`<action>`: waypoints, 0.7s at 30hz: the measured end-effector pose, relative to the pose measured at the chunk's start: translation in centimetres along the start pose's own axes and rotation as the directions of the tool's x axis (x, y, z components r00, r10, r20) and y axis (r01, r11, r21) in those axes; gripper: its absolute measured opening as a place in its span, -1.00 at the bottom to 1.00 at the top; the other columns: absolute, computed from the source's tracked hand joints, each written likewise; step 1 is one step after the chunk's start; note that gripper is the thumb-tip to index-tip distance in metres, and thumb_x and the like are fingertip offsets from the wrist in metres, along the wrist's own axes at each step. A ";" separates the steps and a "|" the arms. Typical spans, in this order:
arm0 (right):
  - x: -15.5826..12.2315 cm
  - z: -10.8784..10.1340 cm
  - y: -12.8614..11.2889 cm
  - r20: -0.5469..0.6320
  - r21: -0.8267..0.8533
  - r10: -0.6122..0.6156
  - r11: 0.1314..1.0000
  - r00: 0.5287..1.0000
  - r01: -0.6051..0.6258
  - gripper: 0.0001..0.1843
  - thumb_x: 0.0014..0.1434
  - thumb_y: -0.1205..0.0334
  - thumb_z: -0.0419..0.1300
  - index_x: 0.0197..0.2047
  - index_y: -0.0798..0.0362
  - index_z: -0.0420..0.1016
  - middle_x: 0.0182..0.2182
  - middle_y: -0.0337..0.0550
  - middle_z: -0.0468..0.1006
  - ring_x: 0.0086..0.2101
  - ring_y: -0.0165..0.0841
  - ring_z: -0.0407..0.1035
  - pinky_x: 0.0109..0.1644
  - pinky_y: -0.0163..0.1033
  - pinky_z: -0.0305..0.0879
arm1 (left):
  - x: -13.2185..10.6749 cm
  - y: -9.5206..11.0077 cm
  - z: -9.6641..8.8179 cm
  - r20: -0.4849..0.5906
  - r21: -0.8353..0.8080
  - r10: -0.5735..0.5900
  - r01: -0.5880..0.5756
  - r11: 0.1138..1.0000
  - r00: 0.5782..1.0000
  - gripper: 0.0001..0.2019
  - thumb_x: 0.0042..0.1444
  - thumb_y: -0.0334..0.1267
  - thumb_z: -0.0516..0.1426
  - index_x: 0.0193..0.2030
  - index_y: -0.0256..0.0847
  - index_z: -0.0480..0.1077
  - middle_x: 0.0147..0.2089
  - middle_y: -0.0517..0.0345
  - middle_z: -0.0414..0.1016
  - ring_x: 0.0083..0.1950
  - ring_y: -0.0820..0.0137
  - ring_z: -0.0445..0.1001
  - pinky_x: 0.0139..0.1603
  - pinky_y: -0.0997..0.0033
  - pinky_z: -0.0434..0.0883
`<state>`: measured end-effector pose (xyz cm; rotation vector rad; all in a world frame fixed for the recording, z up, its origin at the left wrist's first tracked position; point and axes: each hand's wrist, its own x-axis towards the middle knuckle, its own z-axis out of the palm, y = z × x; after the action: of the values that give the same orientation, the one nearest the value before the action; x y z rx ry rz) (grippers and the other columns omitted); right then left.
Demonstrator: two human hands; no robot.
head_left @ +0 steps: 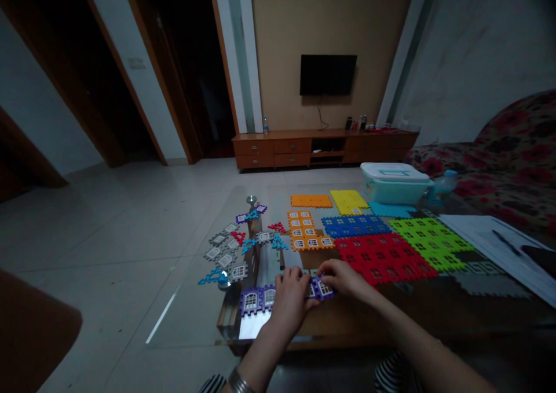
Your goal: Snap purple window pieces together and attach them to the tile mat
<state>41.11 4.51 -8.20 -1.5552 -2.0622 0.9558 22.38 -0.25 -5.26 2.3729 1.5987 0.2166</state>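
A row of purple interlocking building tiles [251,302] with white windows lies near the front edge of the glass table. My left hand [292,294] is closed over the middle of this row, its fingers curled on the tiles and hiding part of them. At the right end, the thumb and fingers of my right hand [341,276] grip a purple window tile [324,287]. Just beyond my hands are joined orange window tiles [299,232] and a large red tile panel [382,257]. Whether the gripped tile is fully locked to the row, I cannot tell.
Loose grey window tiles [225,260] and a blue triangular piece [211,276] lie to the left. Blue [356,226] and green [428,239] panels spread right, near white paper [486,237] with a pen. A lidded teal box [395,184] stands behind them.
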 end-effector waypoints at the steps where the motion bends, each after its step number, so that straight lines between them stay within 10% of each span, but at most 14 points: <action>1: 0.0 -0.1 0.0 -0.013 -0.021 -0.006 1.000 1.000 0.006 -0.72 -0.06 0.48 0.16 -0.27 0.10 0.60 -0.29 -0.10 0.61 -0.25 -0.28 0.44 -0.20 -0.29 0.27 | 0.0 0.0 0.1 -0.005 -0.004 0.002 -0.002 1.000 1.000 -0.53 0.01 -0.07 0.30 0.06 -0.07 0.36 0.05 0.07 0.33 0.11 0.10 0.26 0.06 0.12 0.22; 16: 0.5 0.7 0.4 -0.094 -0.183 0.002 0.983 0.996 -0.019 -0.78 -0.07 0.42 0.24 -0.28 0.11 0.56 -0.28 -0.05 0.55 -0.23 -0.25 0.41 -0.17 -0.27 0.22 | 0.0 0.4 0.4 -0.004 -0.035 -0.018 0.018 0.999 1.000 -0.63 0.10 -0.06 0.22 0.02 -0.13 0.37 0.04 0.05 0.32 0.09 0.11 0.24 0.07 0.11 0.22; 21: 0.8 0.2 0.6 -0.073 -0.108 0.012 0.994 0.997 -0.020 -0.81 -0.06 0.45 0.21 -0.33 0.11 0.55 -0.32 -0.06 0.57 -0.26 -0.26 0.42 -0.22 -0.28 0.23 | -0.7 -0.6 -0.6 0.070 -0.038 -0.005 0.007 0.999 0.998 -0.39 -0.02 -0.12 0.32 0.18 -0.07 0.27 0.13 0.02 0.28 0.16 0.11 0.22 0.13 0.12 0.19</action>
<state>41.10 5.32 -8.83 -1.6382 -2.0849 0.7930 21.49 -0.58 -4.86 2.3204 1.5561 0.1593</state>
